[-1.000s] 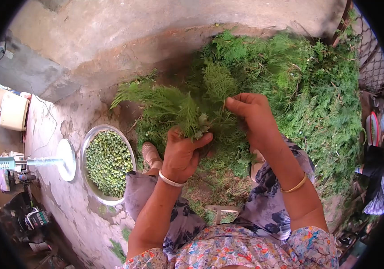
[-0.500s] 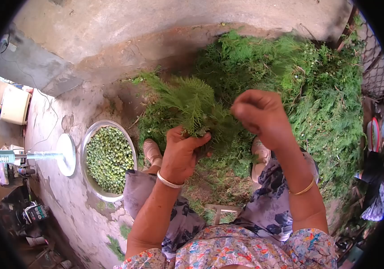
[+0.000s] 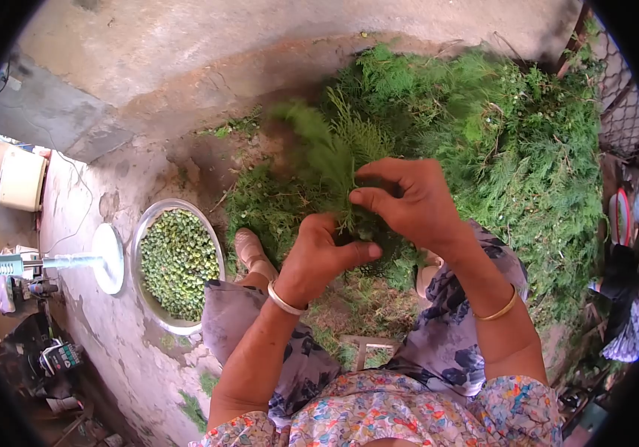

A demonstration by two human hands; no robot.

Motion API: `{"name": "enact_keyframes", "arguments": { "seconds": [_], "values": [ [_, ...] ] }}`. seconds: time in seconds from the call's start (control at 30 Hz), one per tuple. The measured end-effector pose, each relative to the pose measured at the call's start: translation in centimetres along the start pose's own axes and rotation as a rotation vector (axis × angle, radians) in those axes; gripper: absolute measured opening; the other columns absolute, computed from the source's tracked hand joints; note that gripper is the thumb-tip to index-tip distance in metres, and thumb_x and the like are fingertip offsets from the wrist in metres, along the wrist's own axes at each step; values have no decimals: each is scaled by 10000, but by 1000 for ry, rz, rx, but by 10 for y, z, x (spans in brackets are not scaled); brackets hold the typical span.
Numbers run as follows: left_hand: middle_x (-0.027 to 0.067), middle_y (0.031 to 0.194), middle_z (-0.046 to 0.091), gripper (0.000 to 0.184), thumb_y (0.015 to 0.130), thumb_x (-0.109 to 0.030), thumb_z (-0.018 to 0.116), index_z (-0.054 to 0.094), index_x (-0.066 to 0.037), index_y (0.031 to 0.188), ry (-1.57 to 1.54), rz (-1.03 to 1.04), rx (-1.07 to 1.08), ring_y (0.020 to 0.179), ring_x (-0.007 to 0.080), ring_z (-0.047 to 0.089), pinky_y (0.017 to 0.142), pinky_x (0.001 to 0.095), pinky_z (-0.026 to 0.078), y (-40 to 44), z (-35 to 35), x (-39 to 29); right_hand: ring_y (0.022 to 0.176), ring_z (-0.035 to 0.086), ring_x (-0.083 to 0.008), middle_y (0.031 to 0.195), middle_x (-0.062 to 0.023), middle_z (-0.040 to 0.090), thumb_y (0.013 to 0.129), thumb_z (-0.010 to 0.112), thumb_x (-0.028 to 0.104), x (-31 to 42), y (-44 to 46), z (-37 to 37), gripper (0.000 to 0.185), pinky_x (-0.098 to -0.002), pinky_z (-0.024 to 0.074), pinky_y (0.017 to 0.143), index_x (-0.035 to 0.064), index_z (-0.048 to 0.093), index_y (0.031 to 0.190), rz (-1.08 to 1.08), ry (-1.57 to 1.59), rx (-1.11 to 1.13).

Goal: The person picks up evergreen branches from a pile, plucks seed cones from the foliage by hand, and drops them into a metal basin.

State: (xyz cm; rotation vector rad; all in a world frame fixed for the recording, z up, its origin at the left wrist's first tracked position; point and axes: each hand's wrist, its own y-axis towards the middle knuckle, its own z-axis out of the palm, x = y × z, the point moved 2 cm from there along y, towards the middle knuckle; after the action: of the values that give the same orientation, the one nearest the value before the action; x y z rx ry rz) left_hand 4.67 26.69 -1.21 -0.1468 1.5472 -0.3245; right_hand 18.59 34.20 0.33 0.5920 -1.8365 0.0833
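Note:
A leafy evergreen sprig (image 3: 330, 153), slightly blurred, points up and away from me between my hands. My left hand (image 3: 318, 253) is closed around its lower end, the thumb stretched toward the right. Just above, my right hand (image 3: 418, 207) pinches at the sprig's stem with thumb and forefinger; whatever lies between those fingertips is too small to make out. To the left stands a round metal basin (image 3: 137, 261) filled with small green cones (image 3: 179, 262). Behind and right of my hands lies a big heap of cut evergreen branches (image 3: 535, 179).
A pale blue standing fan (image 3: 109, 258) is left of the basin. My feet (image 3: 254, 253) rest among loose greenery, with a wooden frame (image 3: 368, 344) between my legs. A concrete wall (image 3: 245, 45) runs behind; wire mesh (image 3: 626, 97) is at far right.
My right hand has moved left and down onto the sprig, its fingers now at the stem. My left hand has shifted slightly right, and the sprig's tip has swung.

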Motion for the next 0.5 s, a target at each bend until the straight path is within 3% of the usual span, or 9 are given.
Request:
{"name": "enact_keyframes", "arguments": {
  "seconds": [0.1,0.17,0.2,0.27,0.3,0.37,0.5],
  "values": [
    [-26,619,536,195,803,-188,674,593,-19,751,114,75,-5,561,44,477,501,215,366,-1,0,1,484,443,-65,550,-120,544,762,690,101,-5,2,-1,148,-268,377,445,-35,646,800,-22,-48,-36],
    [-18,654,572,322,873,-296,606,611,17,798,-218,-122,1,591,57,484,505,220,375,1,-1,10,512,427,-45,534,-74,536,792,662,85,-7,3,-2,131,-260,367,457,-43,635,787,-29,86,-9],
    [-18,654,572,322,873,-296,606,611,17,798,-219,-122,1,591,57,484,505,220,375,2,-1,13,512,427,-45,534,-74,536,792,662,85,-4,3,-4,131,-260,367,457,-43,635,787,-29,86,-8],
    [24,684,578,339,915,-322,535,569,9,854,-395,-135,-77,576,87,509,486,235,400,4,-5,20,524,440,-43,554,-19,546,815,637,68,0,4,-9,100,-249,366,468,-31,636,797,183,196,-22],
    [24,684,578,339,915,-322,535,569,9,854,-396,-136,-79,576,87,509,486,235,400,6,-3,22,524,440,-43,554,-19,546,815,637,68,0,3,-9,100,-249,366,468,-31,636,797,184,197,-20],
    [80,763,595,301,923,-307,513,504,-7,941,-559,-164,-314,573,126,540,472,259,434,7,-2,25,531,445,-36,604,20,563,814,642,59,2,2,-9,71,-227,365,475,-11,643,824,167,192,-78],
    [112,838,599,294,925,-291,502,434,-22,1022,-644,-169,-263,580,154,559,475,284,466,5,0,16,539,446,-30,644,22,581,798,659,49,2,-2,-7,68,-208,371,484,3,648,846,128,149,-149]
  ]
}}
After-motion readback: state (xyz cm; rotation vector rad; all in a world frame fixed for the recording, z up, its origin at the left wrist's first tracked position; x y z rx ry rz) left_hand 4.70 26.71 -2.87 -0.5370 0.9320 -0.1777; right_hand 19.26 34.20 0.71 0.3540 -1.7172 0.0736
